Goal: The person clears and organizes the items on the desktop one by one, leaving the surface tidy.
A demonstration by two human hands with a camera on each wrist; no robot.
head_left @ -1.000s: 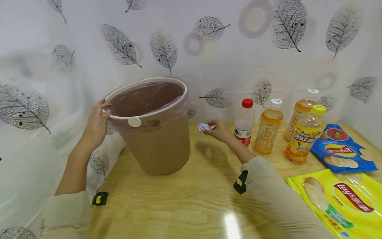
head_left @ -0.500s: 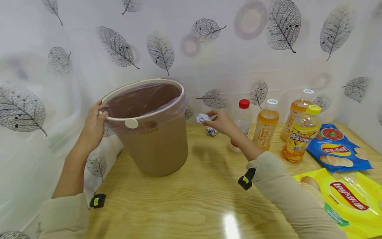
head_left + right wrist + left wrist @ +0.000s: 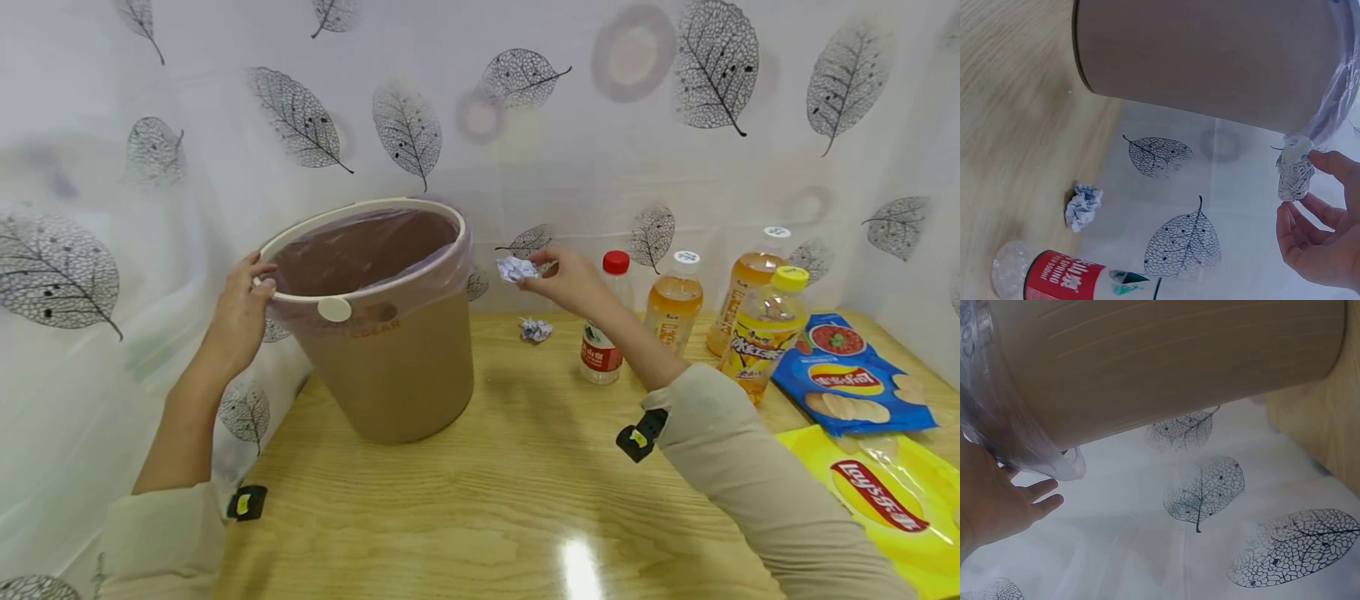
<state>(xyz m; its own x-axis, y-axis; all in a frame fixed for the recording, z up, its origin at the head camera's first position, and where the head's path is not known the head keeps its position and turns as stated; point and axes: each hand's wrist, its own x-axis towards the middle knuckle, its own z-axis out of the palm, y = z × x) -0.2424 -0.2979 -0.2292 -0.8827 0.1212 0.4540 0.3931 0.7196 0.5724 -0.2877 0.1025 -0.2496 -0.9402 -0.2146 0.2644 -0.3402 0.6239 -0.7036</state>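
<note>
At the rim of a beige trash can (image 3: pixel 397 367) lined with a thin purple bag, my left hand (image 3: pixel 242 312) holds the left edge between thumb and fingers. The left wrist view shows some fingers of that left hand (image 3: pixel 1004 497) stretched out beside the bag's edge. My right hand (image 3: pixel 570 279) pinches a crumpled paper ball (image 3: pixel 516 268) in the air, to the right of the can. In the right wrist view the paper ball (image 3: pixel 1295 169) sits between thumb and fingertips. A second crumpled paper ball (image 3: pixel 536 330) lies on the table below.
A red-capped bottle (image 3: pixel 602 354) stands on the wooden table (image 3: pixel 450 517), partly behind my right arm. Further right are orange drink bottles (image 3: pixel 673 304), a yellow-capped bottle (image 3: pixel 763 333), a blue chip bag (image 3: pixel 855 379) and a yellow chip bag (image 3: pixel 892 500). A leaf-patterned curtain hangs behind.
My right hand has risen with the paper ball, bringing the second ball on the table into view. My left hand has stayed at the can's rim.
</note>
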